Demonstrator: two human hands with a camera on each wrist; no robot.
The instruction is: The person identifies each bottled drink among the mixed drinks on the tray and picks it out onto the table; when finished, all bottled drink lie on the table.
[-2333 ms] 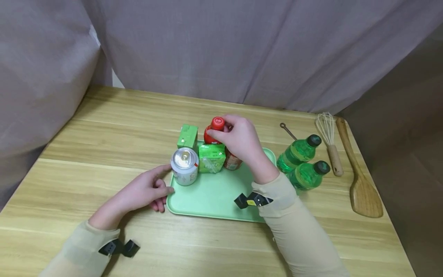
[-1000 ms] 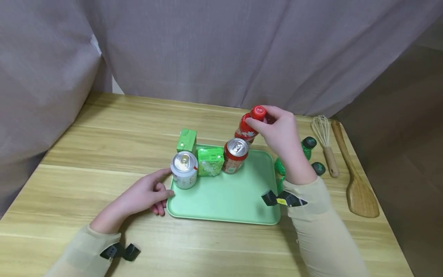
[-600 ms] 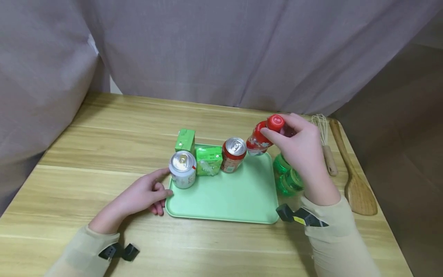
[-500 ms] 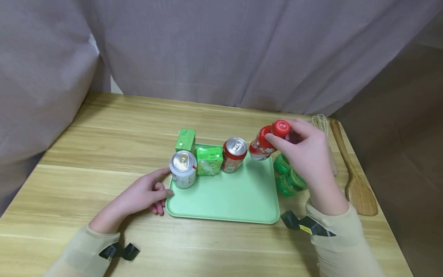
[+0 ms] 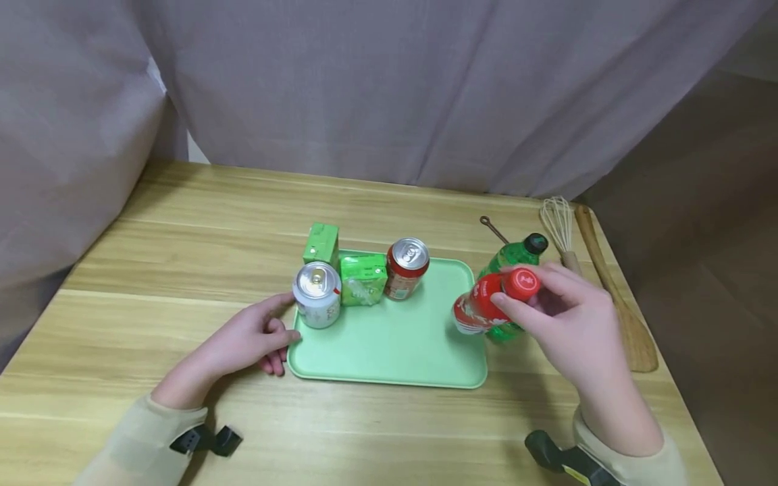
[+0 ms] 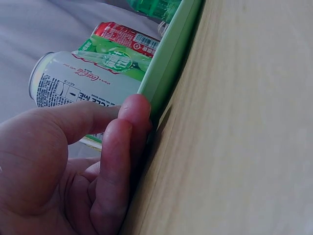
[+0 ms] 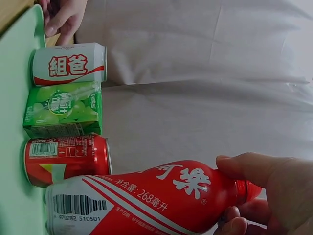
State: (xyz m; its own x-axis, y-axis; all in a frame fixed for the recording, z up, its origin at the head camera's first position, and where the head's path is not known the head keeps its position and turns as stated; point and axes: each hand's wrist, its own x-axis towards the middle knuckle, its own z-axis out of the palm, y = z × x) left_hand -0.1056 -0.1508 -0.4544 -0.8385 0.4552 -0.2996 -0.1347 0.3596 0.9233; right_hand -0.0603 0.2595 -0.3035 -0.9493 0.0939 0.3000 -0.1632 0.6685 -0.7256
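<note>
My right hand pinches a red-labelled cola bottle just below its red cap. The bottle leans, its base at the right part of the green tray; whether it touches the tray I cannot tell. At the tray's left edge, my left hand grips the rim with thumb and fingers, beside a silver-white cola can. Along the tray's far side stand a green drink carton and a red can. A second green carton stands behind the silver-white can, partly hidden.
A green bottle with a black cap stands right of the tray, partly covered by the red bottle. Farther right lie a whisk and a wooden spatula. A thin brown handle lies behind the green bottle. A grey curtain hangs behind.
My right hand has lifted the cola bottle from behind the green carton and carried it right and towards me, over the tray's right part. The left hand stays at the tray's edge.
</note>
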